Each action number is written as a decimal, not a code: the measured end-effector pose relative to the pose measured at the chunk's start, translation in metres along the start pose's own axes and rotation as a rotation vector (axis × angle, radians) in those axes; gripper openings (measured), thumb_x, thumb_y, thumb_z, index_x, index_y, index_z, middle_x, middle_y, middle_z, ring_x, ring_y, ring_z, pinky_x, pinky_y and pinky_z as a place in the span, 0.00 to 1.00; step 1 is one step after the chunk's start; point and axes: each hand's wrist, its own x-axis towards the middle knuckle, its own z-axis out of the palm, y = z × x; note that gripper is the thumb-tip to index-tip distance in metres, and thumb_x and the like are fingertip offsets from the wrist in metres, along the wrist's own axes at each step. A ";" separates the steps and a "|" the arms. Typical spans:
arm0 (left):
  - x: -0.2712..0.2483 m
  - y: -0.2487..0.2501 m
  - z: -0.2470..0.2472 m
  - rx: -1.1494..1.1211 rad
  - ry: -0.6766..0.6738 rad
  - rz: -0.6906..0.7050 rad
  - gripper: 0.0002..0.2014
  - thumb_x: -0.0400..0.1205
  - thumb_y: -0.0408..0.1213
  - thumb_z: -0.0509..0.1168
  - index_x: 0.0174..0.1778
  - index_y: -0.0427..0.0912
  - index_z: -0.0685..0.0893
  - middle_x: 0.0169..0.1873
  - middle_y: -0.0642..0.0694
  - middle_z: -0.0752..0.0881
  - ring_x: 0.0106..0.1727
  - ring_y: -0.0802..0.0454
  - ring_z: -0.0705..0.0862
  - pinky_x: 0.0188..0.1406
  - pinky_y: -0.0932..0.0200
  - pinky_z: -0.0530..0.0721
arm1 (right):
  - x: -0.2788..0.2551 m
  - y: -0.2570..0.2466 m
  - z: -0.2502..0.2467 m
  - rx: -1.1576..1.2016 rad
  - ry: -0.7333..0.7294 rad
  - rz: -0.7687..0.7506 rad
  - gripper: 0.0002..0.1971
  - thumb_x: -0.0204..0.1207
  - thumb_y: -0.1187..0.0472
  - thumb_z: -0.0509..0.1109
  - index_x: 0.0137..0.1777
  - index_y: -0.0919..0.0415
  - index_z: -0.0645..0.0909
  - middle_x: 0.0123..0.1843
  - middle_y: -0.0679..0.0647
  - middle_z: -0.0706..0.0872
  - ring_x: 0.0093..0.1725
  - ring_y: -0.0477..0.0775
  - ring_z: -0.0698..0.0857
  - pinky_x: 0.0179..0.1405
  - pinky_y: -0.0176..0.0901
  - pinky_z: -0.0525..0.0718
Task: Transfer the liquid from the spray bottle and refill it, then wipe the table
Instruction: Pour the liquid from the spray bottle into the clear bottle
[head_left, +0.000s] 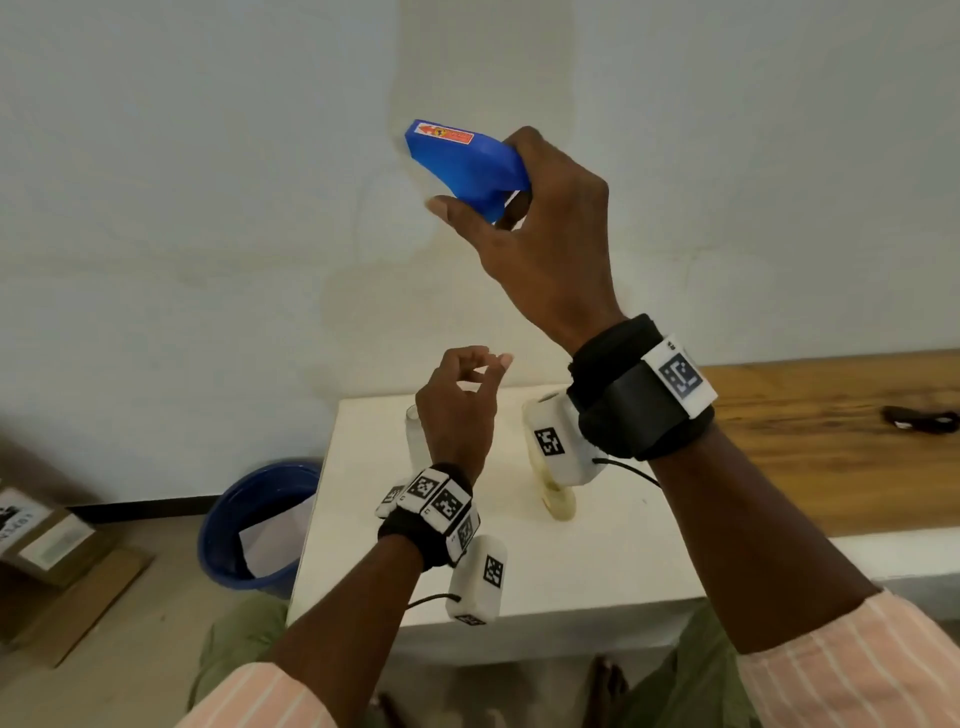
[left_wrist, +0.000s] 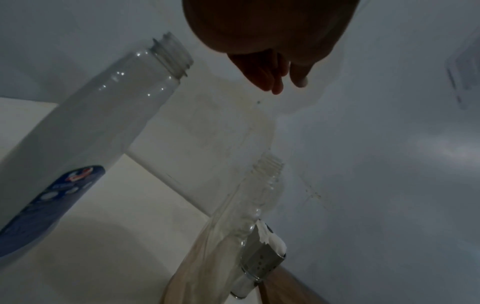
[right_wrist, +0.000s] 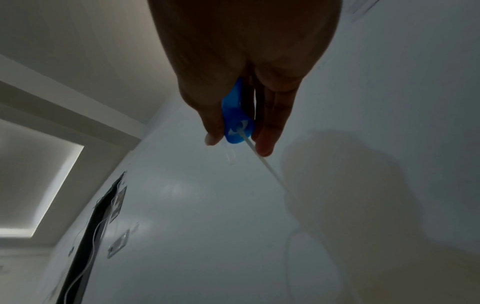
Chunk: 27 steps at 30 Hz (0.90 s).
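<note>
My right hand (head_left: 524, 218) grips the blue spray head (head_left: 465, 169), lifted high above the white table (head_left: 519, 561). In the right wrist view its white dip tube (right_wrist: 265, 162) hangs free from the blue spray head (right_wrist: 235, 123). My left hand (head_left: 467, 395) hovers over the table with its fingers loosely curled and holding nothing. Below it stands a clear bottle with a blue label and an open threaded neck (left_wrist: 78, 148). A second clear open bottle (left_wrist: 249, 207) stands to the right, with pale yellowish liquid near its base (head_left: 558, 501), partly hidden by my right wrist.
A blue bucket (head_left: 254, 525) sits on the floor left of the table. Cardboard boxes (head_left: 47, 540) lie further left. A wooden bench (head_left: 831, 441) runs to the right with a dark object (head_left: 919, 418) on it. The wall is close behind.
</note>
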 end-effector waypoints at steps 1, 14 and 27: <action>0.002 0.000 -0.006 0.003 0.063 0.022 0.11 0.75 0.53 0.71 0.46 0.53 0.83 0.37 0.63 0.85 0.39 0.70 0.82 0.35 0.77 0.75 | 0.001 -0.002 0.003 0.007 -0.018 0.025 0.23 0.70 0.44 0.76 0.50 0.65 0.80 0.36 0.51 0.82 0.30 0.48 0.78 0.38 0.29 0.79; -0.002 -0.048 -0.070 0.164 0.115 -0.026 0.46 0.50 0.74 0.74 0.62 0.56 0.74 0.54 0.66 0.81 0.53 0.62 0.81 0.47 0.57 0.86 | -0.018 -0.002 0.042 0.190 -0.008 0.193 0.24 0.74 0.44 0.72 0.55 0.66 0.77 0.37 0.59 0.84 0.31 0.60 0.87 0.34 0.52 0.89; -0.012 -0.092 -0.051 0.208 -0.026 -0.201 0.39 0.57 0.73 0.71 0.59 0.56 0.76 0.56 0.57 0.85 0.56 0.53 0.84 0.56 0.47 0.86 | -0.031 0.013 0.051 0.197 0.024 0.193 0.25 0.73 0.45 0.73 0.56 0.67 0.77 0.38 0.62 0.84 0.30 0.62 0.86 0.33 0.52 0.88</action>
